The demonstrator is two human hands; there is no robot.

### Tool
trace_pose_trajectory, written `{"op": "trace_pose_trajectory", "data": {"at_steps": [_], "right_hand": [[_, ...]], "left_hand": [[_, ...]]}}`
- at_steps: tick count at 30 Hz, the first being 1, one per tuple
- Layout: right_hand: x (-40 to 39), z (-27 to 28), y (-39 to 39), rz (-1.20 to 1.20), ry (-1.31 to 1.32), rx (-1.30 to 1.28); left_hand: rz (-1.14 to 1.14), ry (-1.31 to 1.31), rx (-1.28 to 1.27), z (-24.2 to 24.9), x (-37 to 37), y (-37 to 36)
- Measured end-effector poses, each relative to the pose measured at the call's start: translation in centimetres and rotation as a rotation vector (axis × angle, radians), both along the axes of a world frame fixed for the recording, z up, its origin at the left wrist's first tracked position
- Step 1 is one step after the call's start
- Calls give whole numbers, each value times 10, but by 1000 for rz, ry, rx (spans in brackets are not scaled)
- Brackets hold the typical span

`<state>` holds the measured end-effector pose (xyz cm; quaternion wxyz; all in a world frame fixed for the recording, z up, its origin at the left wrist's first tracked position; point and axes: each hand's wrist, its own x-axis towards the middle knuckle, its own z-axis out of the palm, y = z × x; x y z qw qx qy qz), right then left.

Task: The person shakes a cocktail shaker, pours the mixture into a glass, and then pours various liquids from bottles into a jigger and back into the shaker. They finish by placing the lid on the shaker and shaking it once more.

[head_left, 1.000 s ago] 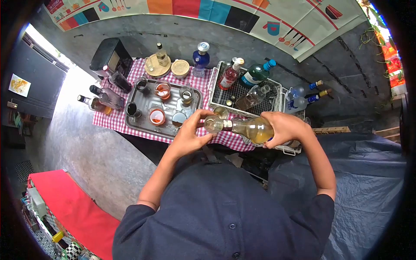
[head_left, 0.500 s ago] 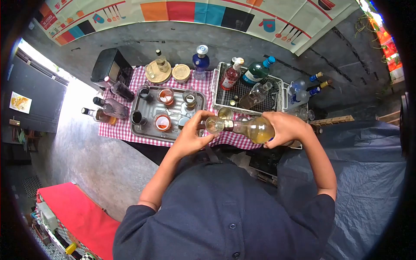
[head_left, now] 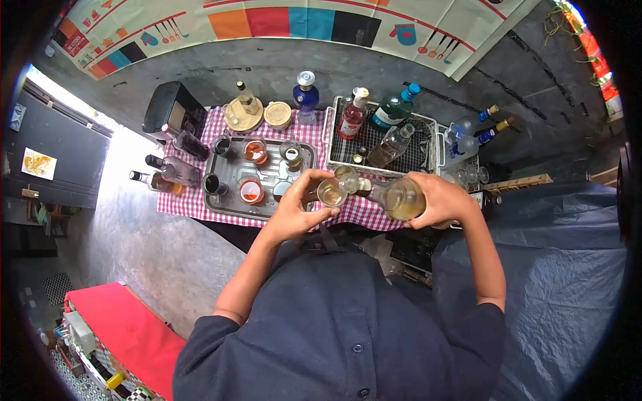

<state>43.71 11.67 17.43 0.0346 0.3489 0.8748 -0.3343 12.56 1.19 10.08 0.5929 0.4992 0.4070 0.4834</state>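
My left hand (head_left: 299, 208) is wrapped round a small clear glass (head_left: 331, 193) with a little pale liquid in it. My right hand (head_left: 441, 200) grips the round body of a clear bottle (head_left: 403, 200) holding yellowish liquid. The bottle is tilted, its neck pointing left toward the glass. Just beyond the held glass, another glass (head_left: 346, 175) stands on the checkered cloth. Left of my left hand lies a metal tray (head_left: 231, 192) bearing several glasses, some with dark drinks and an orange-red drink (head_left: 251, 192) among them.
A white wire basket (head_left: 334, 155) at the back right holds a red bottle (head_left: 353, 117), a green bottle (head_left: 393, 110) and a clear bottle (head_left: 390, 148). Several bottles stand left of the tray, near a black dispenser (head_left: 167, 113). A blue bottle (head_left: 306, 97) stands at the back.
The bottle has tipped and its neck has drawn back slightly from the glass. The glass now shows pale liquid in its bowl. Both hands keep their grips.
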Motion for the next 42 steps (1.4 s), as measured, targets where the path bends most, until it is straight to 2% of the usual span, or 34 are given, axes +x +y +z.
{"op": "trace_pose_trajectory", "data": {"at_steps": [3, 7, 11, 15, 18, 19, 20, 22, 26, 29, 42], "right_hand": [[16, -11, 0, -119, 142, 17], [39, -21, 4, -361, 311, -99], [65, -62, 12, -596, 667, -110], [88, -90, 26, -676, 765, 42], [105, -109, 41, -719, 869, 63], [112, -116, 46, -734, 851, 59], [117, -123, 52, -737, 876, 64], [124, -135, 61, -747, 920, 70], [126, -158, 83, -781, 970, 38], [123, -184, 101, -774, 965, 92], [92, -268, 137, -866, 1016, 52]], "left_hand": [[26, -18, -2, 1, 8, 1], [41, -17, 3, -8, 18, 6], [77, -83, -148, -42, 33, 15], [127, 50, -219, -99, 45, 27], [258, 93, -231, -166, 51, 37], [257, 274, -190, -174, 51, 42], [257, 332, -223, -183, 50, 46], [256, 446, -295, -181, 57, 52], [347, 676, -223, -181, 71, 59], [369, 756, -218, -191, 74, 64], [363, 952, -275, -147, 96, 75]]}}
